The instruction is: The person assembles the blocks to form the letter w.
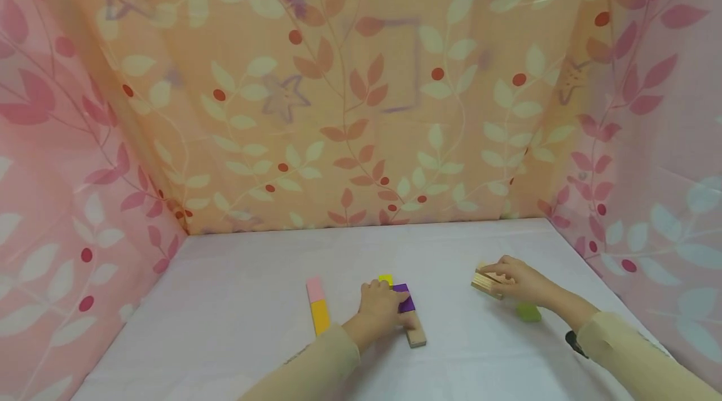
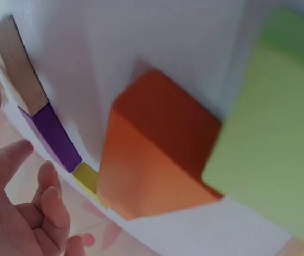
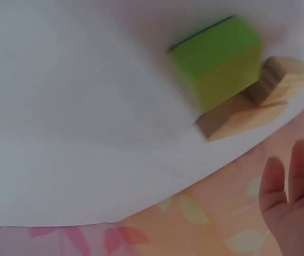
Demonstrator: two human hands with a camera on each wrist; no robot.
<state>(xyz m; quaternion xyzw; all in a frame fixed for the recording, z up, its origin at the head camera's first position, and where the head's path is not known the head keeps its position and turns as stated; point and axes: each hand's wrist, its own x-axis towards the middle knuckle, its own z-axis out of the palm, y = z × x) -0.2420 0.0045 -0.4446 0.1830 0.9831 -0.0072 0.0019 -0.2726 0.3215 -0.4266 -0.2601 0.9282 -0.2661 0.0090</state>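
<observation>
In the head view my left hand (image 1: pixel 379 310) hovers at a row made of a yellow block (image 1: pixel 386 278), a purple block (image 1: pixel 406 304) and a plain wooden block (image 1: pixel 416 333). Seen from the left wrist, its index finger is near the purple block and its thumb near the wooden one, with nothing gripped. An orange block (image 2: pixel 157 154) and a light green block (image 2: pixel 272 128) loom close to that camera. My right hand (image 1: pixel 521 282) reaches over wooden blocks (image 1: pixel 486 285), fingers fairly straight. A green block (image 3: pixel 221 64) lies against these wooden blocks (image 3: pixel 242 114); motion blurs them.
Left of the row, a pink block (image 1: pixel 314 289) and an amber block (image 1: pixel 321 316) lie end to end. Floral cloth walls (image 1: pixel 338 138) enclose the white tabletop (image 1: pixel 254 263) at the back and both sides. A dark object (image 1: pixel 576 344) shows by the right sleeve.
</observation>
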